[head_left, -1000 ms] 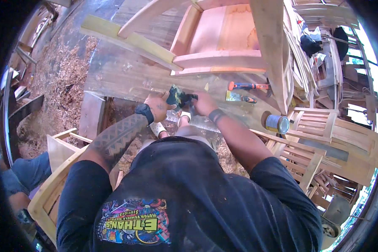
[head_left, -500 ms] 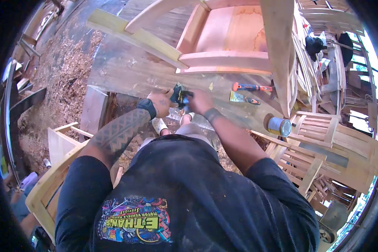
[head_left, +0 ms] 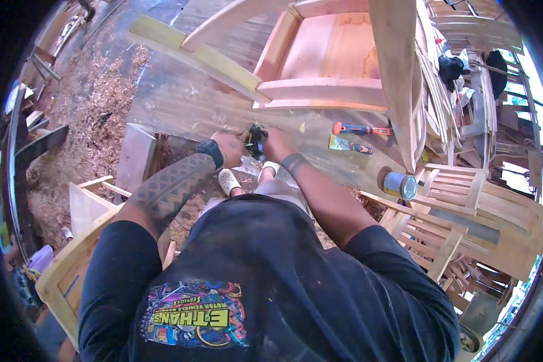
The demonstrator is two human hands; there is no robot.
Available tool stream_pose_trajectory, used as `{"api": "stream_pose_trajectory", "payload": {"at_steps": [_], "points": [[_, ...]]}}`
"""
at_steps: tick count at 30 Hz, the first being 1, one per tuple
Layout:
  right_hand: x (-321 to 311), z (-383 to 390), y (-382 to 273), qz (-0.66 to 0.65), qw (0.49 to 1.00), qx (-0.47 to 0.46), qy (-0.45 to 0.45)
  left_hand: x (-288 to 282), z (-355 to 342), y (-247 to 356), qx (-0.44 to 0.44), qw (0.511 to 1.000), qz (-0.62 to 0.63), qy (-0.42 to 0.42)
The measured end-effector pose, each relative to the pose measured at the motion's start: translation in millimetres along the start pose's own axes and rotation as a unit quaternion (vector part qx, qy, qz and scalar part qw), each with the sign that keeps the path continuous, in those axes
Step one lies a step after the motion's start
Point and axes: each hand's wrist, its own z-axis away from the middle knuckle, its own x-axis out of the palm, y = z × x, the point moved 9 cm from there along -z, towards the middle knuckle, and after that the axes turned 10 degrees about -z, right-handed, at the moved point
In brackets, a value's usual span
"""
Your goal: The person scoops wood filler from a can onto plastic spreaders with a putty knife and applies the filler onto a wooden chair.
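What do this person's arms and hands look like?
The left hand and right hand are gloveless; the sleeves are short and dark. The left forearm bears geometric markings and a dark wristband; the right forearm has a dark band, worn or inked, unclear.

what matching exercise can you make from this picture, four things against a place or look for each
Things
1. scraper
2. wooden frame
3. dark object
4. tin

Places or looks
A. between the left hand and the right hand
B. pale label round its side
C. between the orange-handled tool and the tin
D. at the top of the picture

Pairs: 1-C, 2-D, 3-A, 4-B
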Motion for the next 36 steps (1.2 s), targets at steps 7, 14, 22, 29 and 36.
{"api": "stream_pose_trajectory", "payload": {"at_steps": [7, 14, 22, 29, 36], "points": [[5.8, 16.5, 10.6, -0.05, 0.997, -0.039, 0.041, 18.9, -12.9, 5.3, 0.04, 0.999, 0.014, 0.018], [-8.0, 27.1, 34.2, -0.07, 0.997, 0.026, 0.025, 39.2, -18.6, -7.8, 0.069, 0.994, 0.021, 0.08], [-17.6, 1.6, 26.5, -0.064, 0.988, 0.092, 0.11, 9.3, -8.2, -0.5, 0.015, 0.998, 0.021, 0.054], [-38.0, -6.5, -9.0, -0.064, 0.985, 0.105, 0.122, 4.2, 2.3, 3.2, 0.042, 0.999, 0.019, 0.011], [-17.2, -5.4, 16.6, -0.042, 0.993, 0.058, 0.096, 27.5, -7.4, -6.1, 0.046, 0.994, -0.032, 0.098]]}}
